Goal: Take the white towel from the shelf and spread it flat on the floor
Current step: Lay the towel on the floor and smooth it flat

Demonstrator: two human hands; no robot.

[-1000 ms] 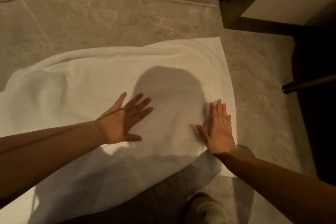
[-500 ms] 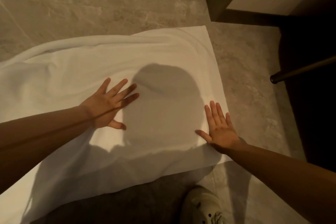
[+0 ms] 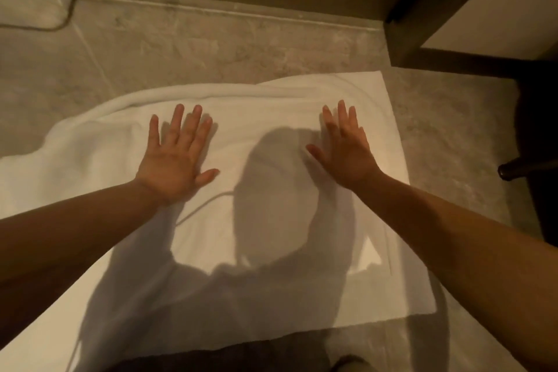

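While the towel lies on the floor, we are smoothing it: left hand and right hand press flat on it, fingers spread, holding nothing. Next, we judge, both hands should push its rolled far edge outward.

The white towel is soft, matt cloth with a fine nap, smooth across its middle and rumpled into thick folds along its far edge. The floor is mottled grey stone-look tile with a dull, faintly rough finish. The dark frame looks like matt brown wood.
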